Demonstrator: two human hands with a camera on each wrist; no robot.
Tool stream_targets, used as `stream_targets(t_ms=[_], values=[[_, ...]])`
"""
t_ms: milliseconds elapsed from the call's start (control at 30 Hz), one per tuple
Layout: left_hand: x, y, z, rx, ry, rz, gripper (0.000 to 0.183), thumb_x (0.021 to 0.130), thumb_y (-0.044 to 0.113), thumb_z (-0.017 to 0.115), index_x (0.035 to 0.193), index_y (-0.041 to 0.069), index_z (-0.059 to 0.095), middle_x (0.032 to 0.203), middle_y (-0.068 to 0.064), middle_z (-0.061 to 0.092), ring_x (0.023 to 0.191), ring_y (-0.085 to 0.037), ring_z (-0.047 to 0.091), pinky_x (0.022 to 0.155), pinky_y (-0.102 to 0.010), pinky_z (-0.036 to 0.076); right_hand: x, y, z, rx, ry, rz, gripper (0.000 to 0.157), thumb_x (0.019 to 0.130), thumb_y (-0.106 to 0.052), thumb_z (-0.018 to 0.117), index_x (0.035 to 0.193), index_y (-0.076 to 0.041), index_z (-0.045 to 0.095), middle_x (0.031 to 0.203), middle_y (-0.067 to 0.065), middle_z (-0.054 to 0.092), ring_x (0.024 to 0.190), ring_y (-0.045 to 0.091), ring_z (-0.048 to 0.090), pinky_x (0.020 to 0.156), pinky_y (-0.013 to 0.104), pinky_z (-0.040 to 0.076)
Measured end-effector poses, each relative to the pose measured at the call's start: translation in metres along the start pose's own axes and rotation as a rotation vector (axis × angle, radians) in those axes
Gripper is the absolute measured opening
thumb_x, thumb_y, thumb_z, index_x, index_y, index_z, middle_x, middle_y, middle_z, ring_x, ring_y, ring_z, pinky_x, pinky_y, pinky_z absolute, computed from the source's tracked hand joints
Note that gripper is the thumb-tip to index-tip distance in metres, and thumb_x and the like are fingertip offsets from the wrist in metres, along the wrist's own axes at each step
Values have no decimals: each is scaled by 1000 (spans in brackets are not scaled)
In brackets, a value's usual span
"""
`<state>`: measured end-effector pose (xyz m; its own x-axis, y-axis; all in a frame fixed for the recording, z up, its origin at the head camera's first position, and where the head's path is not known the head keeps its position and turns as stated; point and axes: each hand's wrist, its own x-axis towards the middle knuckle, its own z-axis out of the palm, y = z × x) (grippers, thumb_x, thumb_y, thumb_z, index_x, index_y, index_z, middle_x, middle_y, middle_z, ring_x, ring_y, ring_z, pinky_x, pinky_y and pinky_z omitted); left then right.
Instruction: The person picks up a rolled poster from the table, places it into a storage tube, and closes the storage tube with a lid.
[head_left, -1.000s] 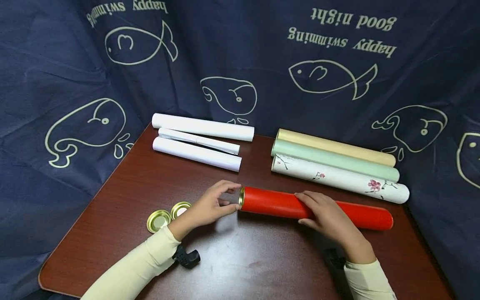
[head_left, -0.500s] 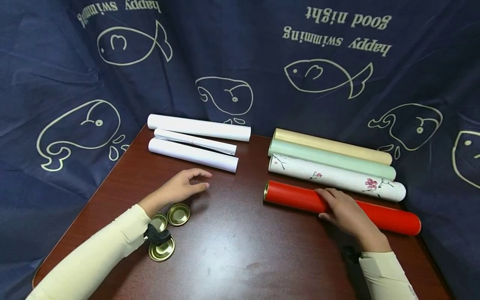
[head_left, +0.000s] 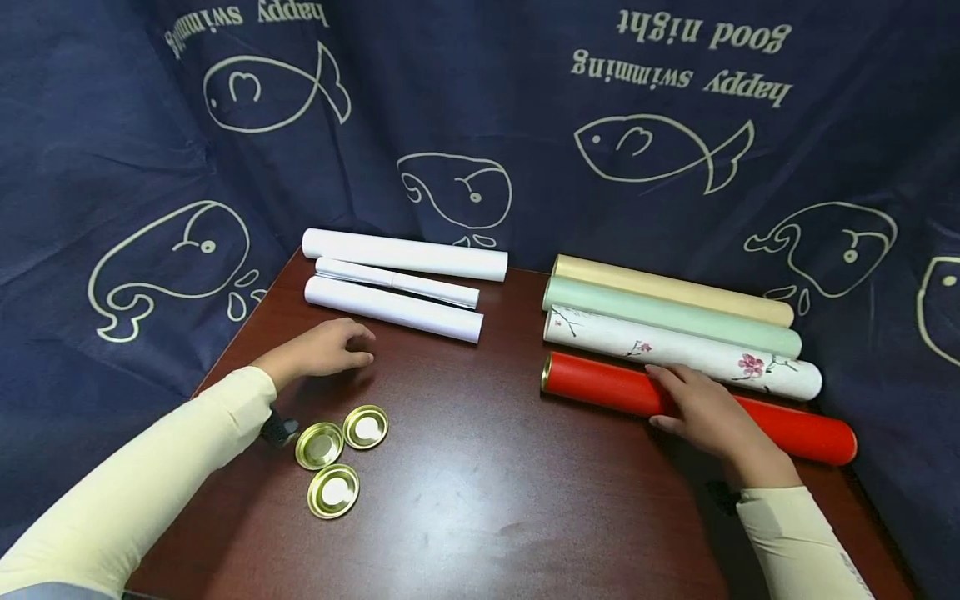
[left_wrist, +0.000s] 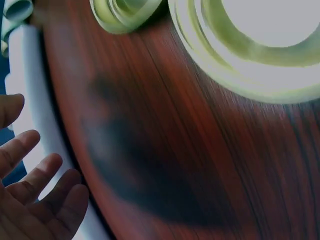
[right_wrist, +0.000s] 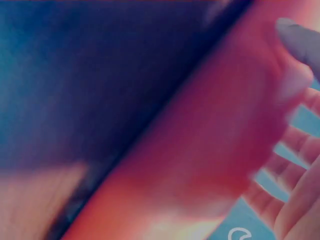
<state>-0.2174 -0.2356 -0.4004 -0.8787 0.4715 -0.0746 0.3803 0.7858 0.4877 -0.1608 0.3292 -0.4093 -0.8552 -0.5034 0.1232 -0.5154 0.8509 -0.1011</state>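
My right hand [head_left: 705,412] holds a red tube [head_left: 600,383] from above, its fingers over the far side and thumb on the near side. In the blurred right wrist view, the red tube [right_wrist: 200,135] lies between the thumb and the fingers. My left hand [head_left: 326,346] is at the left, its fingers loosely bent with nothing between them. Three gold metal lids [head_left: 319,446] lie just in front of it. The left wrist view shows the left hand [left_wrist: 40,195] beside a white paper roll [left_wrist: 30,100], with a lid [left_wrist: 250,75] at the upper right.
Three white paper rolls [head_left: 393,312] lie at the back left of the brown table [head_left: 465,500]. Behind the red tube lie a white blossom-patterned tube [head_left: 697,354], a pale green tube [head_left: 675,315] and a cream tube [head_left: 667,287]. A dark blue curtain [head_left: 525,92] hangs behind.
My right hand has moved the red tube right and back, up to the blossom-patterned tube. The left hand has left the tube's open end and drawn away to the left, uncovering the lids.
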Motion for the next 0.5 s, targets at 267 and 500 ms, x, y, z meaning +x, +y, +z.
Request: stream_targets(t_ms=[267,500], values=[[-5,-24,-7,26,5,-45,35,93,18,67,118,-6,65,116,-22,62,110,-37,58,95,-53,45,5,9,-28,91,-118,68,62,88,-28,76,136,2,52,130,26,53,118,47,50,97,62,39],[-6,-27,-22,83,57,0,35,93,17,67,118,-7,65,115,-23,62,111,-38,58,96,-54,44,30,33,-56,129,-192,99,58,92,-27,71,135,7,51,132,32,50,122,49,47,99,62,37]])
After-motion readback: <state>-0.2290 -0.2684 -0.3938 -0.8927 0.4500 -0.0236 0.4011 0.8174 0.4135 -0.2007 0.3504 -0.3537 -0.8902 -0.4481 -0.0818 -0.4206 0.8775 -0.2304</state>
